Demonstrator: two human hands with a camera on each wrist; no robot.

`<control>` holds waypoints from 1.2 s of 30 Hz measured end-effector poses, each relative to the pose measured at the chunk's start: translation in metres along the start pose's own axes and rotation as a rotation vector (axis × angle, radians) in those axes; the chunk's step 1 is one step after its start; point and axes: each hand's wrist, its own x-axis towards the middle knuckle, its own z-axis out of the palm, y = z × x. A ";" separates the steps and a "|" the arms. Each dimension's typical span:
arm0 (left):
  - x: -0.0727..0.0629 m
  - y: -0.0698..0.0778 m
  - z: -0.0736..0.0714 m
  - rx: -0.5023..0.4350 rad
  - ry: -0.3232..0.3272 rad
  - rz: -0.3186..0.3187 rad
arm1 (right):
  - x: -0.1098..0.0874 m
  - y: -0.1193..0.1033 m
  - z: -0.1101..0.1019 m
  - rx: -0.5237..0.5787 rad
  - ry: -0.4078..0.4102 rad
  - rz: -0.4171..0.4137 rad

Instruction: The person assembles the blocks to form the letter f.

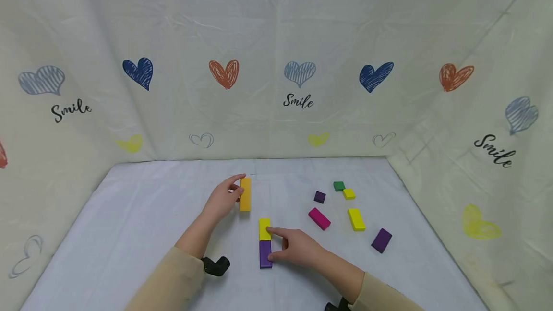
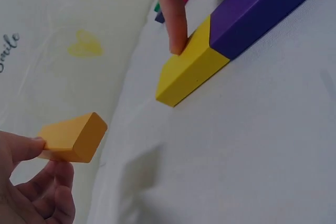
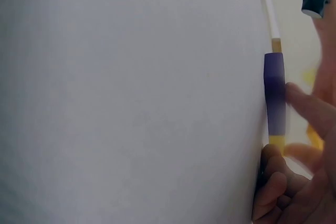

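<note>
My left hand (image 1: 222, 199) pinches an orange rectangular block (image 1: 245, 194) between thumb and fingers. In the left wrist view that block (image 2: 73, 137) is off the cloth, and a shadow falls below. Nearer to me, a yellow block (image 1: 264, 229) and a purple block (image 1: 265, 254) lie end to end in a line, touching. My right hand (image 1: 298, 248) is at their right side, the outstretched index fingertip on the yellow block and the thumb against the purple one. The right wrist view shows the purple block (image 3: 275, 90) edge-on, with much of the yellow one hidden by fingers.
To the right lie loose blocks: green (image 1: 339, 186), small yellow (image 1: 349, 194), small dark purple (image 1: 319, 197), magenta (image 1: 319, 219), larger yellow (image 1: 356, 220) and larger purple (image 1: 382, 240). A white cloth (image 1: 151, 224) covers the table. A heart-printed curtain (image 1: 259, 114) stands behind and at both sides.
</note>
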 end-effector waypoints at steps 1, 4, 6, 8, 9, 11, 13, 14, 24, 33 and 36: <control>0.002 0.002 0.004 -0.001 -0.005 0.005 | 0.000 0.000 0.000 -0.001 0.000 0.001; 0.008 0.004 0.016 -0.002 -0.021 0.012 | 0.000 0.000 0.000 -0.004 0.003 0.003; 0.012 0.004 0.024 -0.004 -0.027 0.021 | 0.000 0.000 0.000 -0.006 0.004 0.003; 0.014 0.004 0.029 -0.005 -0.031 0.027 | 0.000 0.000 0.000 -0.006 0.005 0.001; 0.015 0.004 0.032 -0.007 -0.032 0.030 | 0.000 -0.001 0.000 -0.006 0.006 -0.001; 0.017 0.004 0.037 -0.011 -0.034 0.029 | 0.000 0.000 0.000 -0.004 0.008 -0.003; 0.018 0.003 0.042 -0.018 -0.035 0.024 | -0.001 0.000 0.000 0.000 0.008 -0.003; 0.018 0.002 0.044 -0.017 -0.036 0.025 | -0.001 0.000 0.000 0.000 0.008 -0.003; 0.016 0.004 0.052 -0.020 -0.061 0.025 | -0.001 -0.001 0.000 0.014 0.009 -0.002; 0.018 0.001 0.052 -0.034 -0.111 0.012 | -0.001 -0.002 -0.001 0.007 0.015 -0.002; 0.019 0.000 0.051 -0.018 -0.115 0.013 | -0.001 -0.002 0.000 0.001 0.014 0.000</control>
